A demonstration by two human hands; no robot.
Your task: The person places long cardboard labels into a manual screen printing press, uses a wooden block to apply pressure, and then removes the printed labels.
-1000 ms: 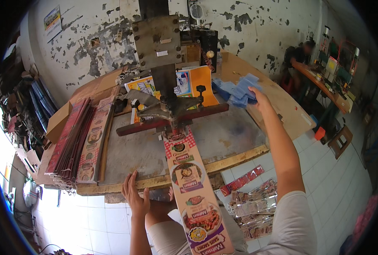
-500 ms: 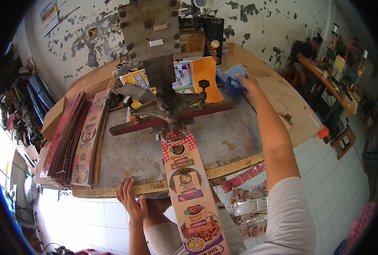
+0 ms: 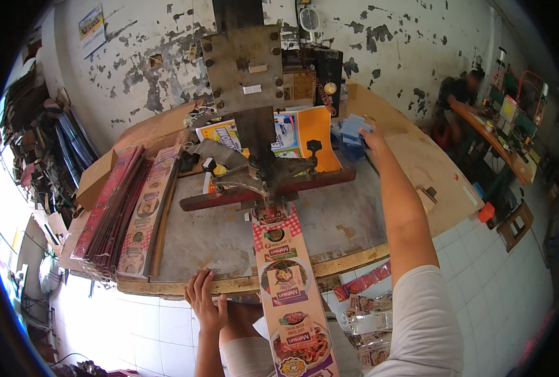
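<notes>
My right hand (image 3: 372, 136) reaches to the back right of the table, fingers closed at the edge of the light blue, clear-looking plastic pieces (image 3: 353, 127) heaped there. How many it grips is too small to tell. My left hand (image 3: 206, 301) is open at the table's front edge, thumb apart, holding nothing. Between my arms a long printed strip (image 3: 292, 267) with food pictures runs from under the press (image 3: 265, 169) over the front edge toward my lap. The press's red crossbar (image 3: 204, 202) spans above the strip's far end.
Stacked red and beige printed strips (image 3: 142, 217) lie at left beside a cardboard piece (image 3: 96, 179). Colourful printed sheets (image 3: 317, 141) stand behind the press. Below the table on the right are more packaged strips (image 3: 370, 317). Another person (image 3: 461, 94) sits at a far-right bench.
The view has tilted up and shifted slightly, so the scene sits lower and to the right. My right hand stays at the blue pieces; my left hand remains by the table edge.
</notes>
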